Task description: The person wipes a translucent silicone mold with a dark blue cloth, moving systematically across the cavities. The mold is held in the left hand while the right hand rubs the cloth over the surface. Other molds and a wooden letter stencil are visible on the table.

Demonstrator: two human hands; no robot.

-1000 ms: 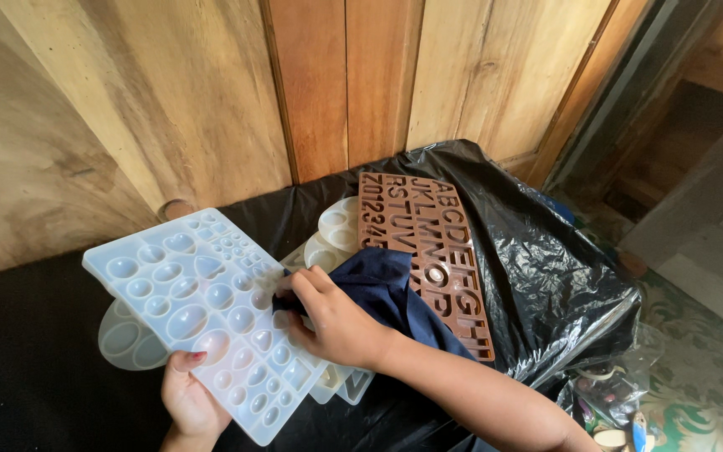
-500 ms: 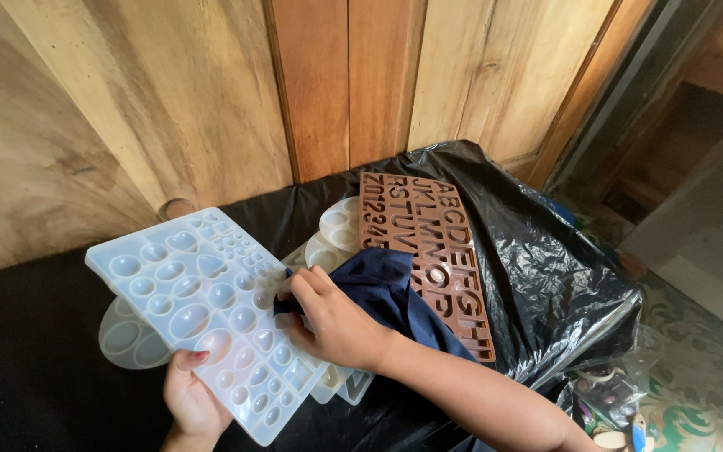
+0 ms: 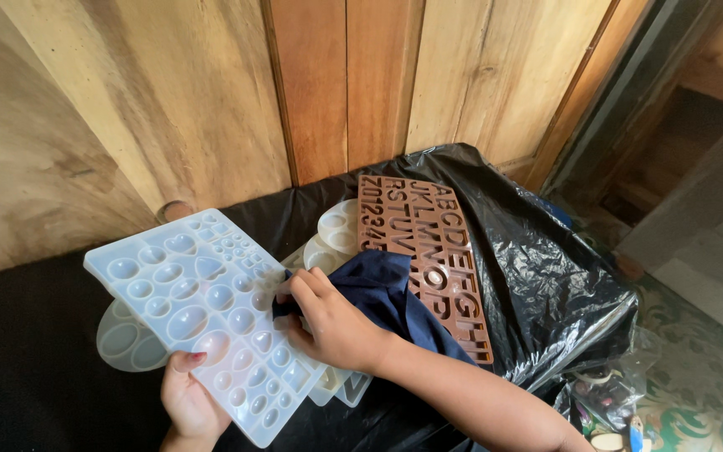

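Observation:
My left hand [image 3: 184, 400] grips the near edge of a translucent white silicone mould [image 3: 202, 305] with many round, oval and heart cavities, tilted up toward me. My right hand [image 3: 330, 322] is closed on a dark blue cloth [image 3: 391, 293] and presses it against the mould's right side. The cloth trails back along my right forearm. Under the held mould lie more translucent moulds [image 3: 335, 228], partly hidden.
A brown silicone letter mould [image 3: 428, 247] lies to the right on a black plastic sheet [image 3: 537, 276] covering the surface. A wooden plank wall [image 3: 311, 92] rises behind. A clear bag of small items [image 3: 608, 398] hangs at the lower right.
The white mould has shifted slightly, and my right hand with the cloth has moved a little across its right edge. Nothing else has moved.

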